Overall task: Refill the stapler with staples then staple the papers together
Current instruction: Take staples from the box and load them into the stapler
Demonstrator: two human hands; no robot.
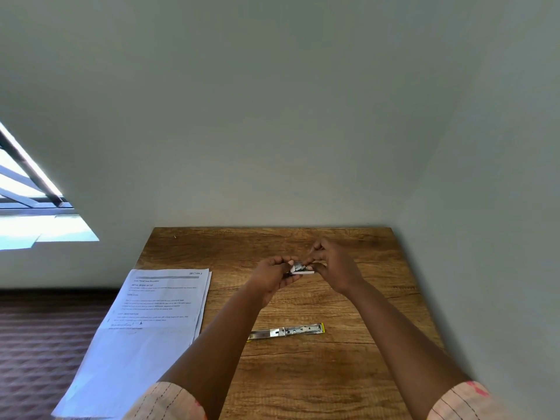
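Pinching a small white staple box (pixel 298 268), left hand (pixel 272 275) and right hand (pixel 335 268) met; opened silver metal stapler (pixel 286 331) lay at 6 o'clock, printed white papers (pixel 157 301) at 8.

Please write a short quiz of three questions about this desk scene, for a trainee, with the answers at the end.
1. True or false: the stapler lies on the wooden table, and neither hand touches it.
2. Multiple choice: where are the papers? A) at the table's left edge, overhanging it; B) under the stapler; C) in the right hand.
3. Short answer: what do both hands hold together above the table?

Key
1. True. It lies opened out flat, nearer the person than the hands.
2. A.
3. A small staple box, pinched between the left hand and the right hand. Staples themselves cannot be made out.
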